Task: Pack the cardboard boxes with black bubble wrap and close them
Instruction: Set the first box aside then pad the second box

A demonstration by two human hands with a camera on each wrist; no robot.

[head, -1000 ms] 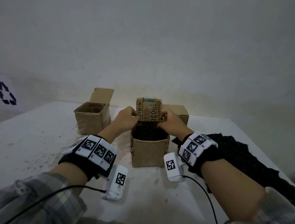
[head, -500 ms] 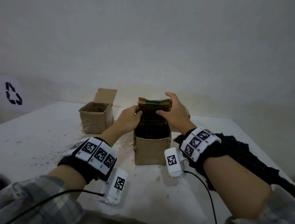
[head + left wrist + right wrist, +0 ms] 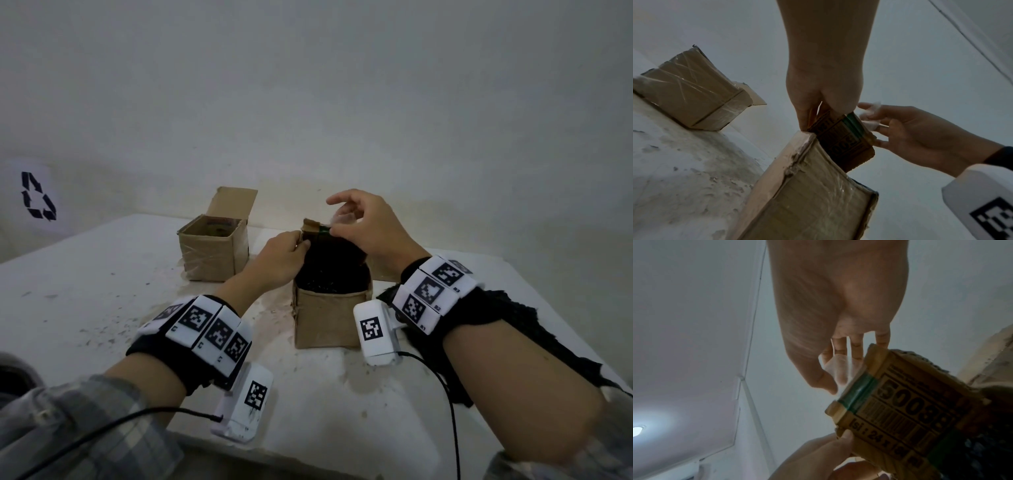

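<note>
Nearest me on the white worktop [image 3: 85, 291], toward its front edge, stood the small brown cardboard box [image 3: 325, 318] stuffed with black bubble wrap [image 3: 329, 281]. My left hand [image 3: 281, 257] pinched its printed cardboard lid flap [image 3: 840, 139] at the left corner; my right hand [image 3: 363, 226] pinched a scrap of clear tape [image 3: 869, 113] at its top edge. The flap looked light and bendy, best gripped near the crease. Farther back sat an open second brown cardboard box [image 3: 212, 250].
</note>
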